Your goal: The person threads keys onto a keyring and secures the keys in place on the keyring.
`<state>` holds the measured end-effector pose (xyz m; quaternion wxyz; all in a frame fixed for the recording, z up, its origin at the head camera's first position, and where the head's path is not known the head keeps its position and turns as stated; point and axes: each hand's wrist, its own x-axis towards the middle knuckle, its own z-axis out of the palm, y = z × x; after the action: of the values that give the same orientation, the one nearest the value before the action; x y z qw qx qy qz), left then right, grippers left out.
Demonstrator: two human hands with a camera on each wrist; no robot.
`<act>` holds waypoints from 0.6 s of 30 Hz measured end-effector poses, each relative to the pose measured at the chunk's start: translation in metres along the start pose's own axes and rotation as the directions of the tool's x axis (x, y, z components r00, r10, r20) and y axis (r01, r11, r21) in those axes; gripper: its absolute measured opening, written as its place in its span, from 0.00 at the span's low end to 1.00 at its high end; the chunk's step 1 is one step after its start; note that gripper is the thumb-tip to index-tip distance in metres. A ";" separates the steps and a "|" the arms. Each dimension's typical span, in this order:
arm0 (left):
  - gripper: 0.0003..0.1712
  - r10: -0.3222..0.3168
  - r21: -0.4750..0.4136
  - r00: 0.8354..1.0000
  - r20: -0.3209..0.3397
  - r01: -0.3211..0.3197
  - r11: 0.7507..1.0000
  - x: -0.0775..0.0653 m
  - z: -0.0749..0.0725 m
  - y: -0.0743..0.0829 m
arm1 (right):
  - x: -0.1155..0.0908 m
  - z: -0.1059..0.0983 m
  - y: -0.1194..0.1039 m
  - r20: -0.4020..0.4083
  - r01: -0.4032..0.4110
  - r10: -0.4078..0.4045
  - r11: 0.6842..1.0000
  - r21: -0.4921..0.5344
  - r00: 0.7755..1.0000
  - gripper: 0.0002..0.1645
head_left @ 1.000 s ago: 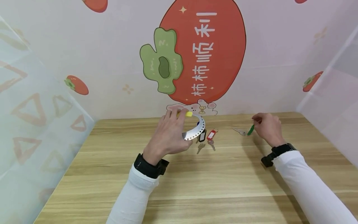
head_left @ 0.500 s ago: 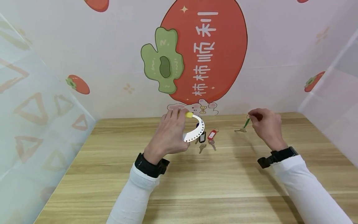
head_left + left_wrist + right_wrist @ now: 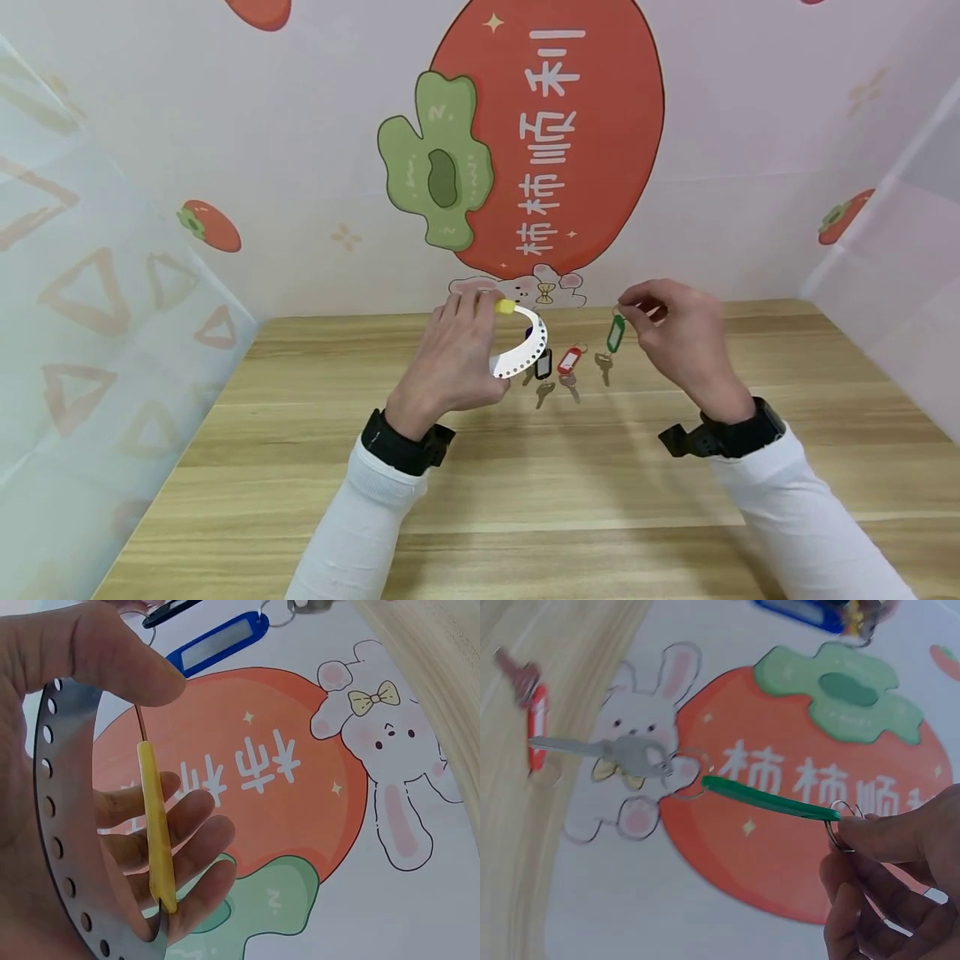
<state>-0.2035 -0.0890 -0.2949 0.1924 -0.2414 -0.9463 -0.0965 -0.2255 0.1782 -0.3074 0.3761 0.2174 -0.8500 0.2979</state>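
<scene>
Two bare hands above a wood-grained table (image 3: 225, 500): left hand (image 3: 450, 367) and right hand (image 3: 678, 342), well apart. Step in hand, by judgement: readying a green tag (image 3: 616, 334) and its key (image 3: 605, 369) for joining to the metal ring (image 3: 517, 360). Next move, probably calling for a steady left hand and a careful leftward approach by the right. Metal ring: a curved plate with a row of holes, gripped between left thumb and fingers. On its inner side in the left wrist view, a yellow sleeve (image 3: 156, 817), in front of the left fingers. Near the plate, a blue tag (image 3: 221, 645), a black tag (image 3: 543, 363) and, slightly farther right, a red tag (image 3: 570, 360); hanging from the metal ring or merely behind it, not possible to tell. Green tag just below the right fingertips in the head view, between red tag and right hand, apart from the metal ring. Below it, at the end away from the fingers, its key, apparently dangling and likely prone to swing. Smallest: a split ring (image 3: 834, 840) at the near end of the green tag, pinched narrowly between right thumb and fingertips.
</scene>
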 end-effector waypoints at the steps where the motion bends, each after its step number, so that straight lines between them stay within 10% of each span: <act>1: 0.50 -0.005 0.001 1.000 -0.001 0.005 1.000 0.000 0.000 0.000 | 0.000 0.000 -0.004 0.010 -0.001 0.001 1.000 0.010 1.000 0.06; 18: 0.50 -0.151 -0.010 0.986 0.070 0.152 0.988 -0.001 0.000 0.001 | -0.009 0.009 -0.039 0.255 -0.139 0.087 0.972 0.191 0.963 0.08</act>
<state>-0.2026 -0.0887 -0.2948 0.1500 -0.1735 -0.9671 -0.1099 -0.2015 0.1450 -0.3054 0.2260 0.2413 -0.8652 0.3771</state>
